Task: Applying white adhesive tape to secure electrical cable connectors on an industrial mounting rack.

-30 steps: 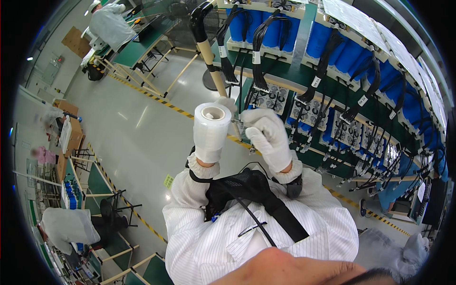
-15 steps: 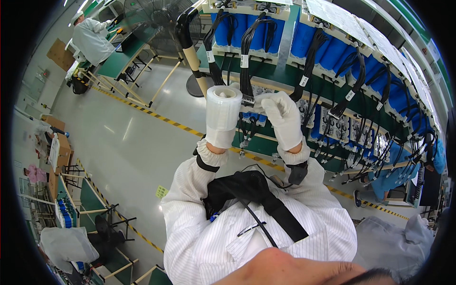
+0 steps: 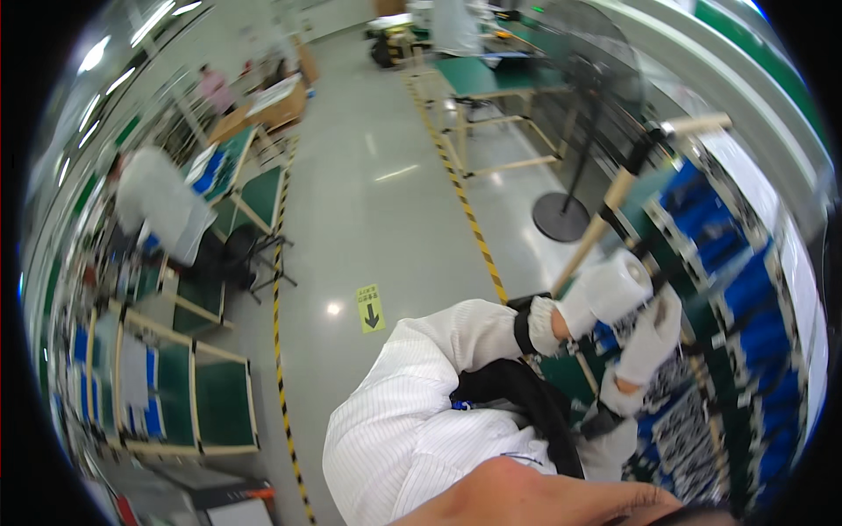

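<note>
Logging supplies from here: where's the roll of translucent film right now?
In the head view, the roll of translucent film is right of centre, held by the gloved left hand, just above-left of the gloved right hand.

A yellow-green sign (image 3: pixel 371 309) (black arrow (image 3: pixel 372 316), small characters (image 3: pixel 367 294)) lies on the floor (image 3: pixel 351 228).

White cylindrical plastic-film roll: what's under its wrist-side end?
The white-gloved left hand shows at that end. The roll covers the rest, so its grip can't be seen.

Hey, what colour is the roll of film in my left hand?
White: the roll of film shows best in the head view, though blurred.
</note>
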A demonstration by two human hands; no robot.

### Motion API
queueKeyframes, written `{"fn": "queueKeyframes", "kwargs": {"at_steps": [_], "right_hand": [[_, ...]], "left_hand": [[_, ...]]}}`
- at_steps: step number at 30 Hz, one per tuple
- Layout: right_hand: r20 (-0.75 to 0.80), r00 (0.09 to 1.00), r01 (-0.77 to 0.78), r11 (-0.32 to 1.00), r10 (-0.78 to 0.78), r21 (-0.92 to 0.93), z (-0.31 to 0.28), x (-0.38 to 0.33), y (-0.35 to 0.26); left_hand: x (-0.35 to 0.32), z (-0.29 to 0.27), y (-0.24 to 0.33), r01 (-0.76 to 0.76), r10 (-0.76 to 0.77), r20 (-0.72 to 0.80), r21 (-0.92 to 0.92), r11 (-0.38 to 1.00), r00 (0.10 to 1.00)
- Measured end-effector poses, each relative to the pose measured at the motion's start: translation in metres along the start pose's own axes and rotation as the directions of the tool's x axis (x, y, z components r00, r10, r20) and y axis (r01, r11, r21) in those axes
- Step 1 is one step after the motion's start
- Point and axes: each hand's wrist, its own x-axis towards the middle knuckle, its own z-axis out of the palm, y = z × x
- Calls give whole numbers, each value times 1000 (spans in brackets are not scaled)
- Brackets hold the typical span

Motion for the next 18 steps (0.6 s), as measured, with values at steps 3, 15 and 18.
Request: {"fn": "queueKeyframes", "kwargs": {"at_steps": [3,15,18], "right_hand": [[129,969,-219,974,209,64,-2,-2,-25],[359,917,-271,931,172,246,1,18,-17],[409,912,-194,828,-46,526,-7,20,13]], "left_hand": [[-10,-8,-4,113,-328,-152,-739,664,932],[-1,-34,-16,173,-178,-12,-171,970,984],[15,-34,-28,-70,57,-214,-52,996,975]]}}
